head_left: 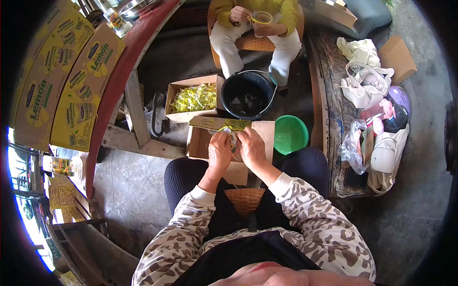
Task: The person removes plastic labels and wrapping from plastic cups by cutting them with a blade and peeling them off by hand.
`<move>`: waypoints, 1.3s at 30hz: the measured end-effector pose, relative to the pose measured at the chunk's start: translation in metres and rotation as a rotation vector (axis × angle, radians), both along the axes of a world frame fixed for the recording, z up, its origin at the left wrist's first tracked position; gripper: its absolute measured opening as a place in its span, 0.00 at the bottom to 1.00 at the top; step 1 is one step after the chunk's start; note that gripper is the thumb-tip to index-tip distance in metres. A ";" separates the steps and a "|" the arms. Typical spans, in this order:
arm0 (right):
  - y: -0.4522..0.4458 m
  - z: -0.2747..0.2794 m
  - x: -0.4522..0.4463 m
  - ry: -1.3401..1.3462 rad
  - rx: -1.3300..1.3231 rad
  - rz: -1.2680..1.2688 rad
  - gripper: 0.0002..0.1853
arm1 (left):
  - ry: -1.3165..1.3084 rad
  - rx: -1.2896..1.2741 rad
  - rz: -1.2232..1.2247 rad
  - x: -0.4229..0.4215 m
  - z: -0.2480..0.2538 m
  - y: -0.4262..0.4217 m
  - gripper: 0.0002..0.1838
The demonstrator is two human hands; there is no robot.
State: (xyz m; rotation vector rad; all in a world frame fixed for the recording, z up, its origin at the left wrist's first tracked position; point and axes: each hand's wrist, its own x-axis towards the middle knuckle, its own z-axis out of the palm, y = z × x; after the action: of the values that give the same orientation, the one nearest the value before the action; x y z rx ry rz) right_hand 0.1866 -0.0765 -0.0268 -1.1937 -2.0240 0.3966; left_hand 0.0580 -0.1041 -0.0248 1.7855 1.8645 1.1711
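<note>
My left hand [220, 151] and my right hand [252, 147] are close together in front of me, fingers pinched on a small clear plastic piece with yellow and reddish parts [232, 135]. Its exact kind is hard to make out between the fingers. Both hands are over an open cardboard box [194, 142], whose flaps stand out around it. Just behind is a black bucket [249, 114] with a metal handle. Left of the bucket, a cardboard box holds a heap of yellow and white strips [194, 98]. A green basin [291, 135] stands at the right.
Across from me a seated person [257, 28] holds a clear plastic cup with a yellow rim [262, 18]. Lemon drink cartons [81, 90] stack on a red-edged table [125, 57] at left. Bags and a purple helmet [400, 101] lie on a patterned bench [329, 90] at right.
</note>
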 end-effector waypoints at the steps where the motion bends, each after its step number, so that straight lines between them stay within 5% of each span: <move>1: 0.001 -0.001 0.000 0.005 -0.010 -0.006 0.07 | -0.028 -0.036 0.011 0.002 0.002 -0.001 0.04; 10: 0.014 -0.013 0.013 0.186 -0.333 -0.090 0.05 | 0.001 -0.014 -0.060 -0.001 -0.017 -0.002 0.06; 29: -0.007 0.009 0.009 -0.047 -0.061 0.050 0.06 | -0.031 -0.035 0.002 -0.010 -0.016 0.003 0.05; 39: 0.004 -0.026 -0.002 -0.071 -0.116 -0.017 0.03 | 0.008 -0.076 -0.061 0.002 -0.030 -0.005 0.03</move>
State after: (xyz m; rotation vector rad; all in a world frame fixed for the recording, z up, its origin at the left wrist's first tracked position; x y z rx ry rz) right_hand 0.1844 -0.0721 -0.0528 -1.3117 -2.0736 0.4743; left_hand 0.0600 -0.1095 -0.0549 1.7945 1.8210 1.0584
